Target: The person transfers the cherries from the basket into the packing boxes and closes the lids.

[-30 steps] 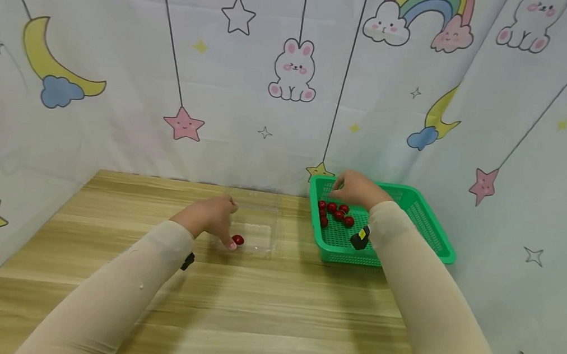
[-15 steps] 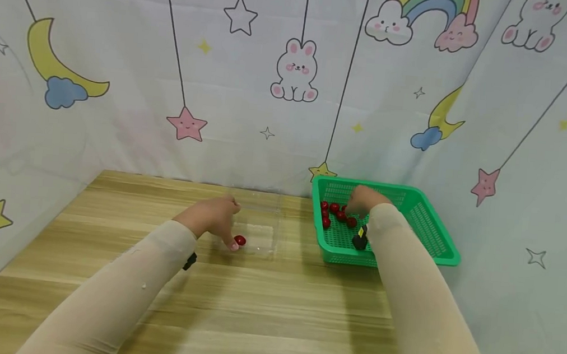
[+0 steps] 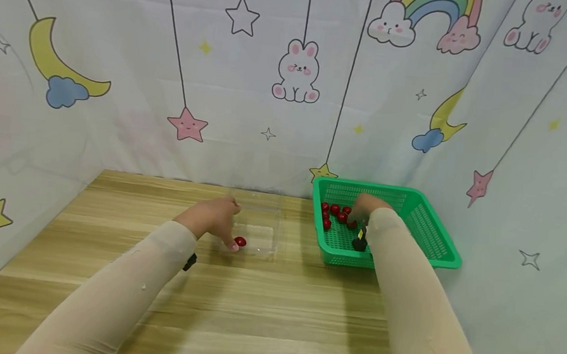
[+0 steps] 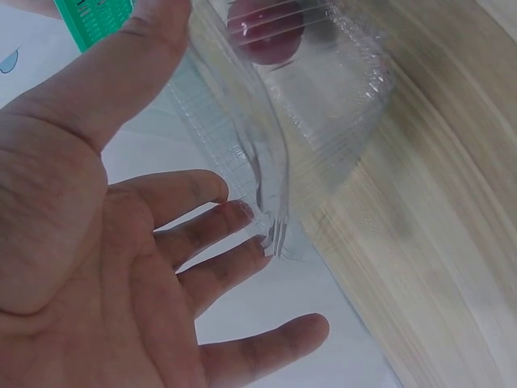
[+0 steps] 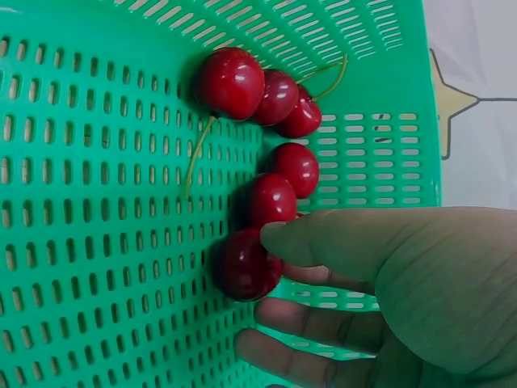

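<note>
My left hand holds the left side of a clear plastic clamshell box, its lid tipped back. In the left wrist view the thumb lies along one plastic edge, with several fingertips touching the hinge side. One dark red cherry sits inside, close to the thumb. My right hand is down in a green basket. Its thumb and forefinger pinch a cherry at the end of a row, the forefinger partly hidden behind it; the other fingers extend below.
More cherries cluster at the basket's left side, some with green stems. Box and basket stand on a wood-grain table, against a white cloth backdrop printed with cartoons.
My right hand has gone from above the basket's back left down to the cherries, moving slightly right. The left hand has stayed at the box.
</note>
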